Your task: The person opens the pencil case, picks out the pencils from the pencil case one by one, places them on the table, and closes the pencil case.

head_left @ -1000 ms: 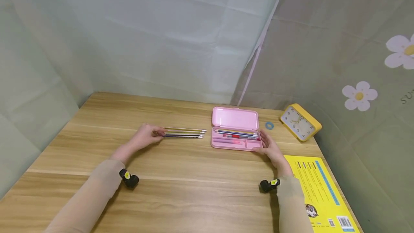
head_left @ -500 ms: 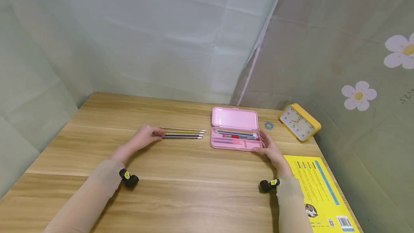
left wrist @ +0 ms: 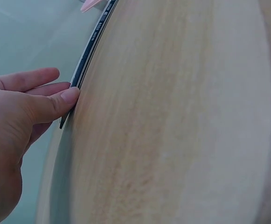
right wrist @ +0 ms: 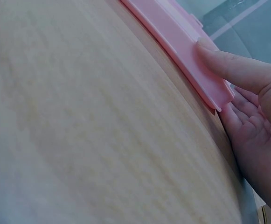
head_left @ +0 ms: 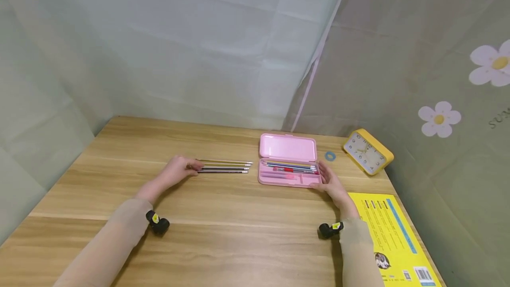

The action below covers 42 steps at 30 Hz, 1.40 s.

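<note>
Step in hand, as judged: taking up the loose pencils [head_left: 223,168] for packing, with the case steadied. Your left hand [head_left: 177,172] pinched the pencils by their left ends; the left wrist view showed your thumb on a dark one, close to its tip, with fingers behind. The pencils lay side by side, slightly fanned, white ends toward the pink pencil case [head_left: 309,180], near it but not touching. Could not tell whether they rested fully on the tabletop [head_left: 223,234] or were slightly raised.

Your right hand [head_left: 331,187] gripped the case's right end, thumb against the near wall, other fingers round the short side. The case stood open, its lid [head_left: 287,147] folded back on the far side. The rear compartment held other pencils and a red-marked pen [head_left: 283,169]; a pink-purple pen [head_left: 279,175] lay in front.

Next move, by judgement, called for a firm pinch, a level lift and a short carry rightward over the rear compartment, where room looked limited, your right hand bracing the case against sliding. Likely fault: the fan spreading, with one pencil slipping free or catching the rim.
</note>
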{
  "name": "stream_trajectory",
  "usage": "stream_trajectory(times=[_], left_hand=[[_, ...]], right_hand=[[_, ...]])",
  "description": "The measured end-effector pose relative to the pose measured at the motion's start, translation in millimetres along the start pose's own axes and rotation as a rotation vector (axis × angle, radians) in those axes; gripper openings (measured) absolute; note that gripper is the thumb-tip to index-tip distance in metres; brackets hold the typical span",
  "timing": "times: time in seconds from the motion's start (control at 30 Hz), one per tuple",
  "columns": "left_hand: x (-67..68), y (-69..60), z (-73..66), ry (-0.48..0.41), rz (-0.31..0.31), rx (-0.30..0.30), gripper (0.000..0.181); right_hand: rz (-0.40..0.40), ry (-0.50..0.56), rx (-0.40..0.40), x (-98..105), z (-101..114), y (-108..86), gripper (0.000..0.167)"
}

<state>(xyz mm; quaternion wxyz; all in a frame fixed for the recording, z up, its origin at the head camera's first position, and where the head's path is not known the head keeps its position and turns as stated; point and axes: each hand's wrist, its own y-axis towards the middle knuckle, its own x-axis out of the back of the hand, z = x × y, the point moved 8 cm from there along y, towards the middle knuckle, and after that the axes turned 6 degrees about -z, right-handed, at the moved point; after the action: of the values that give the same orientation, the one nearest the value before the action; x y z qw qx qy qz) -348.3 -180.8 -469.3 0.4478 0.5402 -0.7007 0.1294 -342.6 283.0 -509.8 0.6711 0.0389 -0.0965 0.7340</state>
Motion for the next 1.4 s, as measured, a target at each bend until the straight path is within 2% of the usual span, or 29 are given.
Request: stream_trajectory(times=[0.4,0.9,1.2,1.4], left_hand=[[1.7,-1.6,-2.6,0.018,-0.027,-0.026,0.025],[1.6,-1.0,-4.0,0.03,-0.029,-0.03,0.025],[0.8,4.5,-21.7,0.05,-0.027,-0.026,0.022],[-2.3,16.8,-43.5,0.043,-0.036,-0.076,0.023]], right_hand=[[0.004,0.009,0.007,0.0,-0.2,0.3,0.098],[0.015,0.019,0.026,-1.5,1.0,-0.7,0.096],[0.015,0.01,0.03,-0.6,2.2,-0.5,0.096],[0.007,0.011,0.022,-1.0,0.8,-0.7,0.097]])
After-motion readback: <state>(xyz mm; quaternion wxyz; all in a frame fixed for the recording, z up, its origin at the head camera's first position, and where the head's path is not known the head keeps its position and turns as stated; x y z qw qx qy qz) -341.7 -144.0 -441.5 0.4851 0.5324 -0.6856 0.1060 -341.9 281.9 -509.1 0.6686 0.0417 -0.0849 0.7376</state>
